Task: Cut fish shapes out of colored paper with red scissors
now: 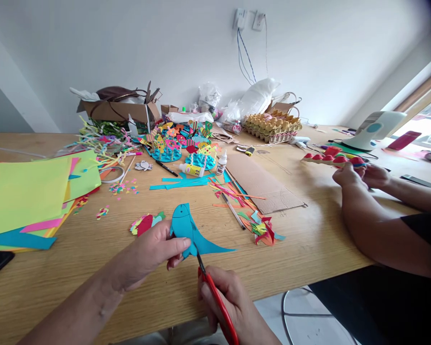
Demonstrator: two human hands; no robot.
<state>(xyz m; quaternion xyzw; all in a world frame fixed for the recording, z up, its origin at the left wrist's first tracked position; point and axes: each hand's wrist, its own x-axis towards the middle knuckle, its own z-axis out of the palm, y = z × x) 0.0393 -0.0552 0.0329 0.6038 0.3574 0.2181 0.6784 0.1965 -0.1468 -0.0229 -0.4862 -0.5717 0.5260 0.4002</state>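
My left hand (163,244) pinches a piece of blue paper (182,223) above the table's front part. A fish outline with a dot for an eye is drawn on it, and a pointed strip of the sheet curves off to the right. In my right hand (226,292) are red-handled scissors (219,302), their dark blades at the lower edge of the paper beside my left thumb. Behind my left hand lies a small pile of coloured paper cutouts (145,224). To the right sits a heap of bright paper scraps (264,231), near a pen (233,211).
Coloured sheets (25,191) cover the left side. Fish decorations (181,143), glue bottles (221,163) and cardboard (260,179) lie farther back, before stacked egg trays (273,125). At right, another person's hands (359,175) hold a painted egg-carton strip (323,158).
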